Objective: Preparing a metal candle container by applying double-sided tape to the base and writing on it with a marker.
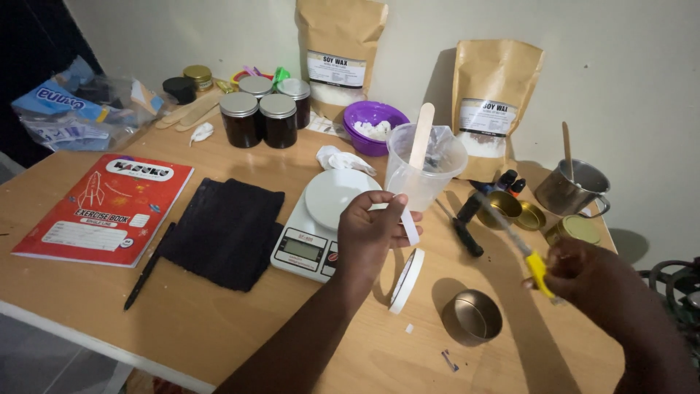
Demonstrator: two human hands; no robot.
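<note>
Left hand [372, 226] pinches the free end of the white tape strip [410, 226], just right of the kitchen scale [328, 211]; its roll [406, 281] hangs below. Right hand [583, 273] is closed on yellow-handled scissors [521, 244]. Judged light, limp, sticky: hold by the end, taut.

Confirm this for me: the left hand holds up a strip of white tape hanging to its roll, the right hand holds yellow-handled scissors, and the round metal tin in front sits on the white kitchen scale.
One detail is wrong. The head view shows the round metal tin standing on the wooden table, apart from the white kitchen scale. The rest holds: the left hand holds the white tape strip hanging to its roll, and the right hand holds yellow-handled scissors.
</note>
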